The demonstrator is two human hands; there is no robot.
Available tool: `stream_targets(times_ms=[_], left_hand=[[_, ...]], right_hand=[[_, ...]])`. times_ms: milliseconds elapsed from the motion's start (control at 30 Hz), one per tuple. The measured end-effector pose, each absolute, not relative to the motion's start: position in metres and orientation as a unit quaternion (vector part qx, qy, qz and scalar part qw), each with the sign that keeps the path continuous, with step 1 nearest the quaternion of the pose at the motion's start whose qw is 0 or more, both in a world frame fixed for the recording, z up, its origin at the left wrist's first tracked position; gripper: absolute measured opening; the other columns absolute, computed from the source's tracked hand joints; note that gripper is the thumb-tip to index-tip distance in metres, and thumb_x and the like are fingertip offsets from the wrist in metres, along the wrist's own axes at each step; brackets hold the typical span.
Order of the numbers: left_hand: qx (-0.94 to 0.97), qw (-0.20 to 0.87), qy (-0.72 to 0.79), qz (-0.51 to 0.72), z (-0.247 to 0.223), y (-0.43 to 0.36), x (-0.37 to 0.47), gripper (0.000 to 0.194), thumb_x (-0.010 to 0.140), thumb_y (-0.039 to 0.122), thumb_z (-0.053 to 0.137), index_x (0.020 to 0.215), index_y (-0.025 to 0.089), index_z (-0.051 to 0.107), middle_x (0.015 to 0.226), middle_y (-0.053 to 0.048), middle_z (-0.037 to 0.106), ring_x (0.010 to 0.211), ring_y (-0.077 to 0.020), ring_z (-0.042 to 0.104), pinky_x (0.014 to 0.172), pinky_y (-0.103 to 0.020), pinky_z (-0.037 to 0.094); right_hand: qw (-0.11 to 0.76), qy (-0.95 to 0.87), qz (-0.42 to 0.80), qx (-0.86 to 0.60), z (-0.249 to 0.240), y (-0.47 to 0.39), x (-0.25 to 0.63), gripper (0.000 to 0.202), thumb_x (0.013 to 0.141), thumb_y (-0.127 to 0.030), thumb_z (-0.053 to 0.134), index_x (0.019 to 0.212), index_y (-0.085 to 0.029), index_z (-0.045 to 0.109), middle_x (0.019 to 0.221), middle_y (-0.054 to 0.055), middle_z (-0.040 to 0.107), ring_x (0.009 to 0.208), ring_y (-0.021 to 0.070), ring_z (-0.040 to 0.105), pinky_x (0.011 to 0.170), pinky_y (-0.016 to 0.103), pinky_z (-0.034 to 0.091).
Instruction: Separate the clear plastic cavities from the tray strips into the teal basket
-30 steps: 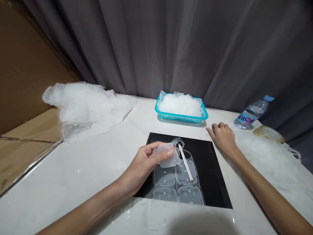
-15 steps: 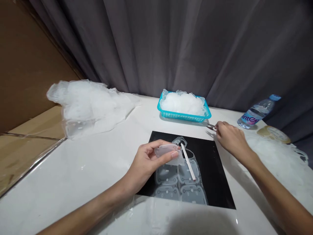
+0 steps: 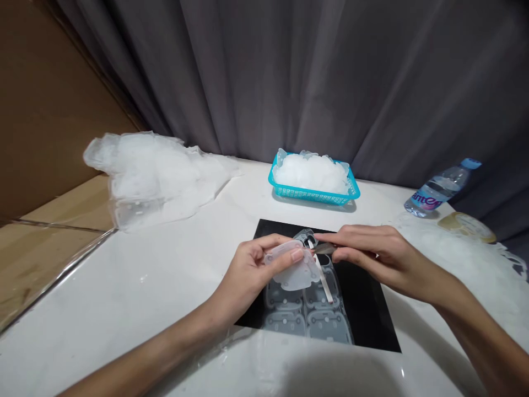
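My left hand [image 3: 260,264] pinches a thin, translucent plastic piece [image 3: 291,270] with rounded edges between thumb and fingers, above a black sheet [image 3: 367,309]. My right hand [image 3: 376,256] has come in from the right, closed on small metal snips [image 3: 324,249]. Their blades point left and meet the upper right edge of the plastic piece, close to my left fingertips. Whether the blades are apart cannot be made out. Beneath both hands lies a clear moulded plastic sheet [image 3: 328,322] with several rounded panels. A slim white stick [image 3: 324,284] rests across it.
A blue basket [image 3: 314,194] heaped with white translucent pieces stands at the back. To the left is a pile of clear plastic sheets [image 3: 152,176]; another translucent heap [image 3: 467,270] is at right. A water bottle [image 3: 440,190] stands behind that, near a round gold-rimmed lid [image 3: 467,226].
My right hand has moved left and toward me, bringing the snips from near the basket to the plastic piece. In my left hand the piece has tilted, showing more of its flat face.
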State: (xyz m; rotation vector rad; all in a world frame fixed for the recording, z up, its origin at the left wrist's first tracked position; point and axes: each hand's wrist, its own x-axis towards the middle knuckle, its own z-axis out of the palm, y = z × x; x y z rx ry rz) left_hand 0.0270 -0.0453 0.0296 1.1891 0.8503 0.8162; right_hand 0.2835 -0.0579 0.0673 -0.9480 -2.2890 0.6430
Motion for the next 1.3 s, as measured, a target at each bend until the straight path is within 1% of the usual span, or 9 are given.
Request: stream_targets(times_ms=[100,300,433,567,867,1133,1300], left_hand=[[0.526,0.677,0.371,0.358,0.0302,-0.0446,0.0280,0.025,0.093,0.041,0.076,0.096,0.017,0.080,0.086,-0.003,0.079,0.072,-0.0106,0.068,0.068,-0.017,0.052],[0.535,0.671,0.371,0.354,0.0298,-0.0455,0.0286,0.025,0.094,0.040,0.075,0.093,0.016,0.080,0.083,-0.003,0.078,0.071,-0.0108,0.067,0.068,-0.017,0.051],[0.543,0.662,0.377,0.354,0.0290,-0.0462,0.0281,0.025,0.093,0.041,0.076,0.092,0.016,0.081,0.084,-0.003,0.078,0.073,-0.0111,0.067,0.069,-0.017,0.051],[0.552,0.653,0.379,0.355,0.0293,-0.0465,0.0284,0.023,0.092,0.040,0.076,0.091,0.017,0.081,0.085,-0.003,0.078,0.074,-0.0107,0.067,0.071,-0.016,0.050],[0.568,0.633,0.381,0.363,0.0280,-0.0468,0.0289,0.022,0.092,0.039,0.077,0.091,0.018,0.082,0.086,-0.003,0.080,0.076,-0.0128,0.069,0.071,-0.018,0.053],[0.588,0.615,0.370,0.374,0.0269,-0.0470,0.0286,0.018,0.092,0.036,0.077,0.090,0.019,0.082,0.086,-0.002,0.080,0.075,-0.0120,0.070,0.071,-0.016,0.054],[0.586,0.619,0.367,0.372,0.0297,-0.0476,0.0294,0.017,0.092,0.035,0.077,0.089,0.020,0.082,0.086,-0.002,0.081,0.077,-0.0129,0.071,0.072,-0.017,0.055]], right_hand=[[0.281,-0.870,0.223,-0.339,0.0682,-0.0584,0.2826,0.035,0.107,-0.020,0.055,0.141,-0.018,0.063,0.104,0.005,0.075,0.092,0.0150,0.067,0.083,0.027,0.051],[0.260,-0.889,0.163,-0.339,0.0661,-0.0569,0.2810,0.036,0.106,-0.022,0.056,0.141,-0.017,0.063,0.107,0.008,0.074,0.095,0.0177,0.068,0.083,0.030,0.050],[0.247,-0.896,0.144,-0.341,0.0650,-0.0564,0.2819,0.036,0.107,-0.022,0.055,0.142,-0.018,0.062,0.107,0.008,0.074,0.095,0.0184,0.068,0.083,0.031,0.050],[0.245,-0.898,0.143,-0.337,0.0666,-0.0573,0.2828,0.037,0.107,-0.023,0.055,0.144,-0.019,0.060,0.108,0.007,0.074,0.097,0.0181,0.068,0.084,0.031,0.051],[0.233,-0.901,0.136,-0.341,0.0677,-0.0567,0.2858,0.037,0.107,-0.025,0.055,0.143,-0.020,0.061,0.112,0.008,0.074,0.100,0.0186,0.069,0.088,0.032,0.052],[0.234,-0.900,0.145,-0.338,0.0706,-0.0581,0.2849,0.033,0.107,-0.025,0.056,0.138,-0.018,0.065,0.110,0.008,0.075,0.098,0.0183,0.070,0.084,0.031,0.052],[0.233,-0.900,0.147,-0.338,0.0710,-0.0580,0.2848,0.033,0.107,-0.026,0.055,0.138,-0.020,0.066,0.109,0.008,0.075,0.098,0.0185,0.070,0.084,0.031,0.053]])
